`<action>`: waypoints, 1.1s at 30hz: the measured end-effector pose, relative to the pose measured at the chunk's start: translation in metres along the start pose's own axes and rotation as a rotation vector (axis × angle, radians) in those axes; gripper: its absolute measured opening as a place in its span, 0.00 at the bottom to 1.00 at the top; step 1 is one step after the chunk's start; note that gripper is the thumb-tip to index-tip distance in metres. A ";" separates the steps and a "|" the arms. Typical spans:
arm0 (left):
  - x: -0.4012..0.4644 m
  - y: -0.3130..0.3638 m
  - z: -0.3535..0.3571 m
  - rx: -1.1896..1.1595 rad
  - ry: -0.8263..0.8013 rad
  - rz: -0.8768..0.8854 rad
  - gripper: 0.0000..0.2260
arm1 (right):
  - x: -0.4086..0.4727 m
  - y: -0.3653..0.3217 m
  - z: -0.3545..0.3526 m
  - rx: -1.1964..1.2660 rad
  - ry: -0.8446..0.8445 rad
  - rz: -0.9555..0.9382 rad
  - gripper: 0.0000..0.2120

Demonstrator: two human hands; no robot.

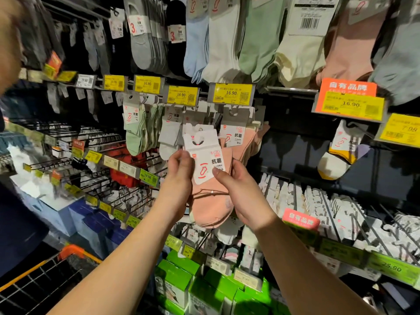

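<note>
A pack of pink socks (212,201) with a white card header (202,153) is held up in front of a shop's sock rack. My left hand (179,178) pinches the card's left edge, thumb on the front. My right hand (241,194) grips the pack from the right, thumb pressed on the card's lower right corner. The pack's hook hole sits just below a peg that carries more pink sock packs (245,139).
Pegs hold green socks (136,130), white socks (169,135) and larger pastel socks (227,42) above. Yellow price tags (231,94) line the rails. Green boxes (181,283) stand below. An orange-rimmed wire cart (45,276) sits at the lower left. Another person's arm (9,42) shows upper left.
</note>
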State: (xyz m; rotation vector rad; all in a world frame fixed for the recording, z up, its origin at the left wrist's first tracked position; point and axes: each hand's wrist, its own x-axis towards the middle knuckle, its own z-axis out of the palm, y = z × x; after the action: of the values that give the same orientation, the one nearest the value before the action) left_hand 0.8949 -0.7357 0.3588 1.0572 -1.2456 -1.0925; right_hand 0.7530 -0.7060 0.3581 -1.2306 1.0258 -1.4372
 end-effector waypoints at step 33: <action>0.009 0.016 -0.015 -0.562 0.093 -0.014 0.18 | 0.062 -0.030 -0.029 -0.354 0.368 -0.166 0.09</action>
State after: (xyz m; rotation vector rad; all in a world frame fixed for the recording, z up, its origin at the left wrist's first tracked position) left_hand 0.9112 -0.7415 0.3753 0.6758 -0.7845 -1.2882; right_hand 0.7173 -0.7600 0.3952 -1.3533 1.5077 -1.7017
